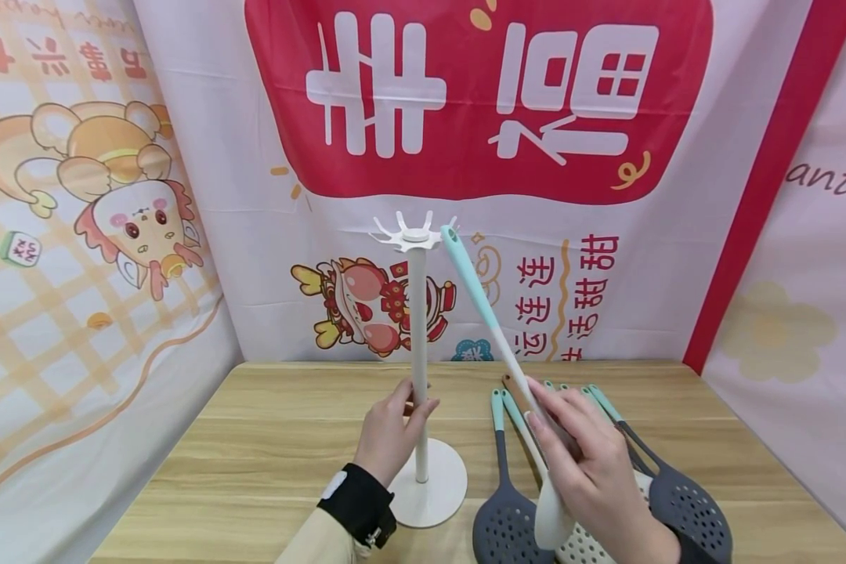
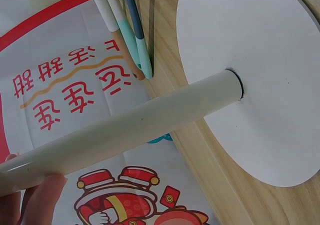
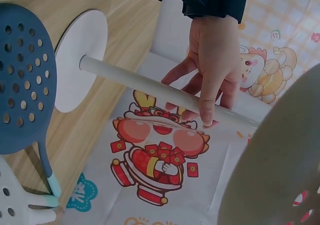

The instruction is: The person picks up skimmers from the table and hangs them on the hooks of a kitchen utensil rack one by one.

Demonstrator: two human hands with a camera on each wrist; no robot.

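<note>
A white utensil stand (image 1: 432, 493) with a round base, a thin pole and a ring of hooks on top is upright on the table. My left hand (image 1: 393, 431) grips its pole about midway up, fingers and thumb around it, as the right wrist view also shows. My right hand (image 1: 592, 462) holds a white skimmer (image 1: 553, 517) by its shaft, head down. The skimmer's mint-green handle end (image 1: 465, 262), which has a hole, points up and overlaps the right side of the hooks in the head view. Up close in the right wrist view, the skimmer's head (image 3: 270, 155) shows a few holes.
Several utensils lie on the wooden table (image 1: 275, 462) at the right, under and around my right hand. Among them are a dark grey skimmer (image 1: 507, 521) and another dark skimmer (image 1: 691, 501) farther right. Printed cloth (image 1: 225, 235) hangs behind and at both sides.
</note>
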